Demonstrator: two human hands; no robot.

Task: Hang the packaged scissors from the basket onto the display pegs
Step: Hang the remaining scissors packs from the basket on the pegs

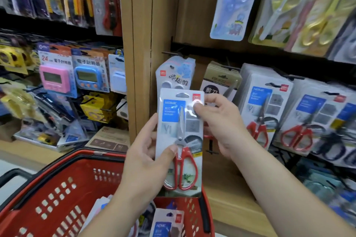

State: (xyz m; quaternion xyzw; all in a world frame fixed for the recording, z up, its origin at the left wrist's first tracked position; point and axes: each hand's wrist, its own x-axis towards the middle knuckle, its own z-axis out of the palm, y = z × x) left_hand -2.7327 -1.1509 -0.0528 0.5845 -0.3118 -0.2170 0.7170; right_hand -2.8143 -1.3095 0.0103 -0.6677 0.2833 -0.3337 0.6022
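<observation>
A blister pack of red-handled scissors (180, 121) stands upright in front of the shelf, above the red basket (57, 194). My left hand (146, 152) grips its lower left edge, thumb across the front. My right hand (217, 121) pinches its upper right corner, thumb on the front. More packaged scissors (165, 223) lie in the basket. Matching red-handled packs (262, 106) hang on display pegs to the right. A bare black peg (212, 145) shows just behind the held pack.
A wooden upright (140, 44) divides the shelves. Timers (55, 75) and cutters hang on the left bay. Children's scissors packs (233, 2) hang above right, and a grey pack (173, 71) hangs right behind the held one. A wooden shelf ledge (231, 198) runs below.
</observation>
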